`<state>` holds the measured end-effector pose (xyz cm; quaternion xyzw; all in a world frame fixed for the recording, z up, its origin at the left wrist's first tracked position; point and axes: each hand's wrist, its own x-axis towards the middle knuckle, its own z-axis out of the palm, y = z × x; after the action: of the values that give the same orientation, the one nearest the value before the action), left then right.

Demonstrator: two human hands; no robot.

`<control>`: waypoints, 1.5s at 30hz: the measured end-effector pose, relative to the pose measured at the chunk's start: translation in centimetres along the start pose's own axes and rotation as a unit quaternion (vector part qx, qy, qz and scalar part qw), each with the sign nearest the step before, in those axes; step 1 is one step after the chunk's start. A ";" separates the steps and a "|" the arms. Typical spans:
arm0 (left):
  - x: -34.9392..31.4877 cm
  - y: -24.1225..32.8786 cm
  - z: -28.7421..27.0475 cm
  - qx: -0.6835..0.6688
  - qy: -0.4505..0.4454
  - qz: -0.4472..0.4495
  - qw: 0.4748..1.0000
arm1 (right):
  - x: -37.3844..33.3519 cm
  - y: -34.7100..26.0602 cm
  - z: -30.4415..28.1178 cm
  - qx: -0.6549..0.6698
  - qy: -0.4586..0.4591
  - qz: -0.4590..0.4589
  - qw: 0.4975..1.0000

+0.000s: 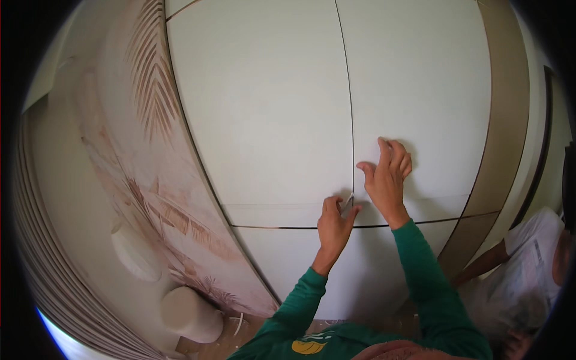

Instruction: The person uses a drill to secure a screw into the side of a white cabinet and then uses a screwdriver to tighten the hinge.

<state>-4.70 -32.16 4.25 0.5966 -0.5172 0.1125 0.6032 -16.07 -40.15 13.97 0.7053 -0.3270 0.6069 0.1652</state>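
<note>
Two large white panels (264, 120) stand in front of me, with a thin dark vertical seam (348, 90) between them. My left hand (336, 225) is at the lower end of this seam, just above the horizontal metallic strip (276, 227). Its thumb and fingers close around a small, thin whitish piece (348, 200) that meets the seam; its kind is too small to make out. Higher up and to the right, my right hand (387, 177) is open against the right panel, fingers apart and bent, thumb toward the seam. Nothing shows in it.
A palm-patterned wall panel (150, 162) runs along the left, beside a pale leaf-shaped fixture (135, 252), a beige cylindrical stool (191, 315) and pleated curtains (57, 258). A brown vertical strip (507, 108) borders the right panel. Another person in a white shirt (522, 270) is close at my right.
</note>
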 end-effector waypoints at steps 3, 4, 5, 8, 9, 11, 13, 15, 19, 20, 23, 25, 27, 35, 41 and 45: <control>1.3 -0.4 0.9 0.054 0.022 -0.014 0.998 | 0.9 -0.8 0.2 0.000 0.014 0.014 1.000; 1.4 -1.4 0.9 0.043 0.033 0.006 0.999 | 0.4 -0.9 0.5 0.003 0.011 0.020 1.000; 1.2 -1.5 0.9 0.031 0.031 0.011 0.999 | 0.0 -0.7 0.5 -0.004 0.012 0.014 1.000; 1.2 -1.3 0.7 0.005 0.015 0.006 1.000 | 0.4 -0.1 0.2 -0.019 0.024 -0.002 1.000; 1.1 -1.4 0.6 0.000 0.004 -0.012 1.000 | 0.2 -0.2 0.0 -0.017 0.020 -0.003 1.000; 1.2 -1.2 0.3 -0.011 -0.005 -0.029 1.000 | 0.3 -0.3 -0.6 -0.015 0.023 -0.012 1.000; 1.3 -1.0 -0.2 -0.023 -0.007 -0.039 0.999 | 0.1 -0.4 -1.5 -0.011 0.022 -0.026 0.999; 1.0 -0.3 -0.7 -0.037 -0.031 -0.066 0.997 | 0.0 -0.2 -2.4 -0.009 0.020 -0.042 0.999; 0.3 -0.8 -1.7 -0.045 -0.041 -0.078 0.995 | -4.9 0.2 -5.4 0.021 -0.058 0.031 0.998; 0.2 -0.7 -1.6 -0.054 -0.045 -0.080 0.994 | -6.4 0.9 -5.8 0.057 -0.099 0.053 0.992; 0.3 0.3 -2.5 -0.081 -0.061 -0.110 0.989 | -7.4 0.5 -5.4 0.101 -0.141 0.079 0.982; 0.0 0.0 -2.4 -0.095 -0.044 -0.108 0.989 | -7.1 0.9 -3.5 0.090 -0.169 0.066 0.979; 0.1 -0.2 -3.0 -0.095 -0.032 -0.111 0.989 | -6.8 0.8 -2.2 0.077 -0.181 0.104 0.975; -2.0 -2.7 -8.7 -0.106 0.023 -0.182 0.977 | -5.8 0.5 0.4 0.029 -0.177 0.109 0.978; -3.7 -3.7 -11.6 -0.114 0.029 -0.201 0.973 | -6.7 0.4 -1.1 0.055 -0.169 0.138 0.974; -4.9 -4.3 -12.5 -0.111 0.031 -0.203 0.972 | -7.0 -0.3 -2.9 0.055 -0.194 0.130 0.971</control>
<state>2.52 -20.49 1.04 0.6147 -0.3754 -0.0517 0.6918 -18.40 -36.31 7.91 0.7690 -0.4080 0.4917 -0.0208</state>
